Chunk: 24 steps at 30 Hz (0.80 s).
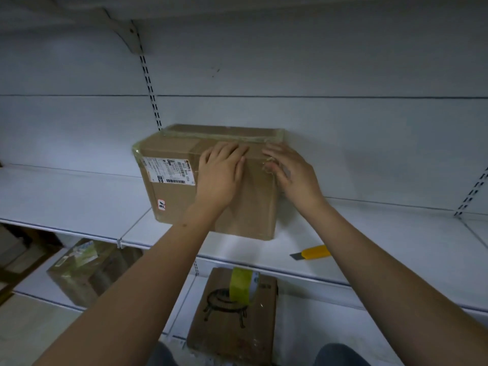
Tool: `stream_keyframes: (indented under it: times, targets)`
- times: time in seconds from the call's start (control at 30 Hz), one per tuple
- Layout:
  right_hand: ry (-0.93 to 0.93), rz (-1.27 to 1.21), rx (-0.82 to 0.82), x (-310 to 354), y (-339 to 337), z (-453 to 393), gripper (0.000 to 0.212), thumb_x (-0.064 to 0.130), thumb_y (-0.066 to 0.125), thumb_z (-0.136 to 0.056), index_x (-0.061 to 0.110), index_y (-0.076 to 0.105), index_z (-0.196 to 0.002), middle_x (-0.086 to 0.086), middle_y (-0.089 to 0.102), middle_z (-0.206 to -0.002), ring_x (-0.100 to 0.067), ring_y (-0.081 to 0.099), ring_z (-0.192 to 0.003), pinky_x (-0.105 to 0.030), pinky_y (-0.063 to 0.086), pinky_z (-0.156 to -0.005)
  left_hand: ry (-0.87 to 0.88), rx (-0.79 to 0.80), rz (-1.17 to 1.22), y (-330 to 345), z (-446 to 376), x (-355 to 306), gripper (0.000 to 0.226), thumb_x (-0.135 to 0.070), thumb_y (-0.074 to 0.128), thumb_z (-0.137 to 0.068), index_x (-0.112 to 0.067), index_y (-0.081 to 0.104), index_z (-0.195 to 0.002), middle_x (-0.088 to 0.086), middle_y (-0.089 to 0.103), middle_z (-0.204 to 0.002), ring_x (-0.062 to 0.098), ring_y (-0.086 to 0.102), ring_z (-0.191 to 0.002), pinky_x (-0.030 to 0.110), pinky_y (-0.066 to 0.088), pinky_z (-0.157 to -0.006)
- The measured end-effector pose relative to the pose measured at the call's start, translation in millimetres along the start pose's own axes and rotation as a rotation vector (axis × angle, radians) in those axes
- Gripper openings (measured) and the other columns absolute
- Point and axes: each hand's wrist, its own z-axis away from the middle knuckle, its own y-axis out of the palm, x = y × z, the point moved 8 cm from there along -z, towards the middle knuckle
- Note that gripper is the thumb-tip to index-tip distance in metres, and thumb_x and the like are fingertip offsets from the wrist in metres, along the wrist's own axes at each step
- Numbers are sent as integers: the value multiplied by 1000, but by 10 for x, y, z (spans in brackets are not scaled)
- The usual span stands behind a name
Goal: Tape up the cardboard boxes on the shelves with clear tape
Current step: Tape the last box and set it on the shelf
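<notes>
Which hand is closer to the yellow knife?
The right hand. It rests on the cardboard box, above the yellow knife lying on the shelf. The left hand presses the box farther left, farther from the knife.
</notes>
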Motion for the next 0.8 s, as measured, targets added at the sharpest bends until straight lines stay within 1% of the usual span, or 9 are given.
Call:
stream_keyframes:
  times: [0.2, 0.3, 0.37, 0.43, 0.47, 0.53, 0.63, 0.73, 0.8]
  targets:
    - [-3, -41, 49, 4, -59, -23, 33, 24, 68, -93, 17, 68, -126, 4, 62, -135, -10, 47, -134, -27, 35, -114, 14, 190, 77, -151, -122, 275, 49, -45, 27, -105, -31, 60, -137, -5, 53, -147, 18, 44, -137, 35, 25, -104]
    - [17, -73, 78, 9, -104, -15, 37, 21, 73, -89, 17, 68, -126, 7, 60, -136, -8, 45, -135, -28, 34, -116, -260, 43, -61, -488, -45, 926, 40, -36, 37, -106, -20, 68, -127, 9, 48, -150, 28, 37, -141, 45, 23, -111]
    - [52, -105, 59, 24, -151, -1, 37, 17, 74, -87, 16, 69, -124, 9, 60, -133, -8, 45, -135, -21, 30, -116, -482, -31, -78, -677, 98, 1377, 43, -38, 45, -103, -16, 58, -137, 20, 34, -157, 34, 24, -148, 52, 17, -116]
    - [75, -149, 38, 60, -190, 52, 36, 14, 75, -86, 15, 70, -122, 11, 59, -131, -5, 44, -134, -12, 26, -114, -728, -17, 90, -736, 274, 1762, 64, -49, 49, -99, -16, 35, -152, 23, 21, -161, 38, 20, -149, 55, 16, -118]
    - [80, -176, 31, 89, -199, 91, 36, 12, 74, -86, 15, 70, -122, 10, 59, -132, -2, 44, -134, -12, 26, -114, -827, -27, 255, -737, 351, 1903, 71, -51, 51, -98, -13, 29, -154, 22, 26, -159, 41, 29, -145, 54, 24, -117]
    - [99, -243, 11, 121, -193, 170, 37, 8, 72, -87, 14, 69, -123, 8, 57, -136, 7, 44, -132, -13, 28, -114, -904, -93, 523, -790, 472, 2019, 63, -46, 55, -96, -7, 43, -144, 22, 52, -141, 41, 52, -127, 48, 45, -104]
    - [194, -271, -74, 138, -154, 222, 38, 3, 65, -92, 14, 65, -129, 7, 47, -142, 17, 48, -120, -3, 31, -104, -864, -168, 502, -1061, 660, 1947, 43, -44, 54, -94, -8, 66, -112, 17, 69, -108, 36, 65, -100, 49, 55, -88]
    - [329, -275, -142, 217, -87, 129, 33, 8, 56, -99, 10, 62, -132, -9, 55, -141, -8, 54, -125, 4, 29, -96, -826, -248, 408, -1373, 882, 1707, 45, -53, 43, -95, -15, 64, -87, 8, 68, -85, 32, 65, -84, 47, 56, -78]
    - [412, -259, -54, 265, 54, -37, 41, 26, 49, -104, 10, 52, -142, -7, 52, -145, -11, 50, -129, 4, 25, -95, -821, -344, 320, -1594, 1078, 1550, 55, -58, 32, -100, -16, 61, -79, 3, 65, -77, 27, 63, -78, 42, 54, -72]
